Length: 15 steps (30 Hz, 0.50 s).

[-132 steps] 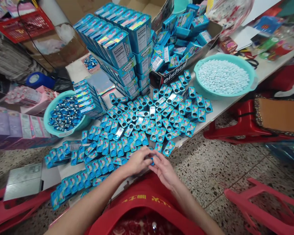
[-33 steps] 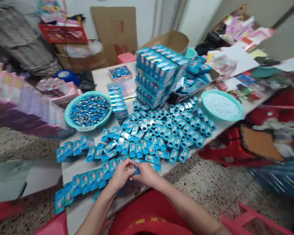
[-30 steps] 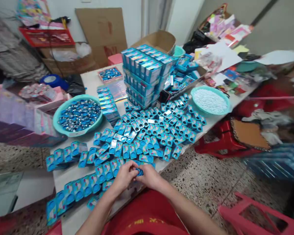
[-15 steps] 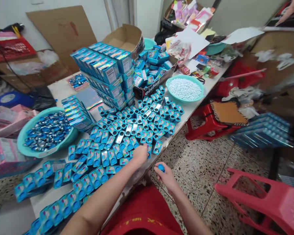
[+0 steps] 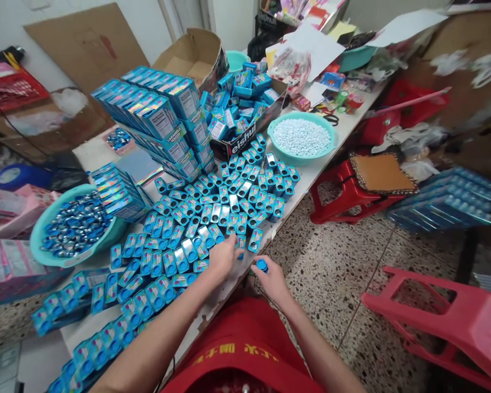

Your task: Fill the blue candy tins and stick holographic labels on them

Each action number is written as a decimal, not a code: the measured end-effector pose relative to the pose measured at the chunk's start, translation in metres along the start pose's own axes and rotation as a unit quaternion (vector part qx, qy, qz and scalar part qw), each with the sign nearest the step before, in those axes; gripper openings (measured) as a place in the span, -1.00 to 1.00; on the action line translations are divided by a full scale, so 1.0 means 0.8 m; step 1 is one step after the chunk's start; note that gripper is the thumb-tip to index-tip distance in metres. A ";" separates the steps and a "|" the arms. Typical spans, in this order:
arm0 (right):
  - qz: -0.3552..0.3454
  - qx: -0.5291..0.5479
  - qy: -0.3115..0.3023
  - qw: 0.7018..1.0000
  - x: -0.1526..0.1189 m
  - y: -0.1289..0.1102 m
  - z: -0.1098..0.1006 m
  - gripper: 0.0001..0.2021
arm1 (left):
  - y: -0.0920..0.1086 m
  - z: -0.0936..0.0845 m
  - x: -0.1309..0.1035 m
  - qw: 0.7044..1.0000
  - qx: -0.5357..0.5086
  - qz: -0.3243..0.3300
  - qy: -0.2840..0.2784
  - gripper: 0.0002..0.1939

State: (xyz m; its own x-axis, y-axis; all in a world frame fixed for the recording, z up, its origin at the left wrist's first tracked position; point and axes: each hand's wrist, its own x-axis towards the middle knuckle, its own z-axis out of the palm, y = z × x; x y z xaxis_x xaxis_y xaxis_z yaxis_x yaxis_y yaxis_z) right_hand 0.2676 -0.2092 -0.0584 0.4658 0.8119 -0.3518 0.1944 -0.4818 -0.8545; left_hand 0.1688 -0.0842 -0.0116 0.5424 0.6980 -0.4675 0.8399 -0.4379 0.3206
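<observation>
My left hand (image 5: 223,258) rests at the table's front edge with its fingers drawn together against a small blue box (image 5: 240,241) with a round hole. What its fingertips pinch is mostly hidden. My right hand (image 5: 273,281) is just off the table edge, thumb and fingers closed on a small round blue cap (image 5: 262,265). Close by stands another blue box (image 5: 255,240) with an open hole. Rows of like boxes spread over the table, some with dark holes, others, such as a box (image 5: 169,263) on the left, with blue rounds in them.
A teal basin of white pellets (image 5: 303,137) stands at the back right, and a basin of shiny blue pieces (image 5: 77,224) at the left. Stacked blue cartons (image 5: 147,109) and a black box (image 5: 245,143) of boxes stand behind. Red stools (image 5: 433,311) are on the right.
The view has shifted slightly, so most things appear further left and higher. My right hand with the blue cap has come a little nearer the table edge. My left hand stays at the same box.
</observation>
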 end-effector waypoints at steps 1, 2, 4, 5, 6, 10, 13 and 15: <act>-0.018 -0.029 -0.006 0.999 -0.003 -0.005 0.001 -0.73 | 0.001 0.004 -0.009 0.998 -0.052 0.037 0.016 -0.71; -0.029 -0.055 -0.016 0.998 -0.005 -0.010 0.003 -0.70 | 0.002 0.009 -0.018 0.992 -0.106 0.067 0.022 -0.75; -0.031 -0.102 -0.042 0.993 -0.012 -0.019 0.009 -0.61 | 0.004 0.025 -0.032 0.977 -0.197 0.080 0.005 -0.80; -0.025 -0.122 -0.052 0.991 -0.016 -0.022 0.012 -0.58 | 0.005 0.033 -0.037 0.971 -0.229 0.066 -0.008 -0.83; -0.018 -0.139 -0.059 0.988 -0.020 -0.023 0.015 -0.59 | 0.004 0.042 -0.040 0.966 -0.252 0.049 -0.017 -0.84; 0.013 -0.125 -0.057 0.990 -0.032 -0.012 0.022 -0.71 | -0.003 0.064 -0.038 0.955 -0.290 0.052 -0.034 -0.89; 0.063 -0.013 -0.047 0.997 -0.033 0.005 0.017 -0.70 | -0.004 0.058 -0.019 0.961 -0.274 0.032 -0.014 -0.90; 0.113 0.088 -0.052 0.988 -0.028 0.013 0.009 -0.59 | 0.002 0.046 0.000 0.974 -0.227 0.007 0.005 -0.92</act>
State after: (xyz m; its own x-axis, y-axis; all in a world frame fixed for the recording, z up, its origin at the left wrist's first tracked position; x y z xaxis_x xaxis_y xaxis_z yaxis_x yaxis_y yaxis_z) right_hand 0.2529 -0.2299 -0.0624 0.3881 0.7238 -0.5705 -0.0620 -0.5972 -0.7997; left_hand 0.1712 -0.1059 -0.0417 0.5509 0.7008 -0.4533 0.7363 -0.1523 0.6593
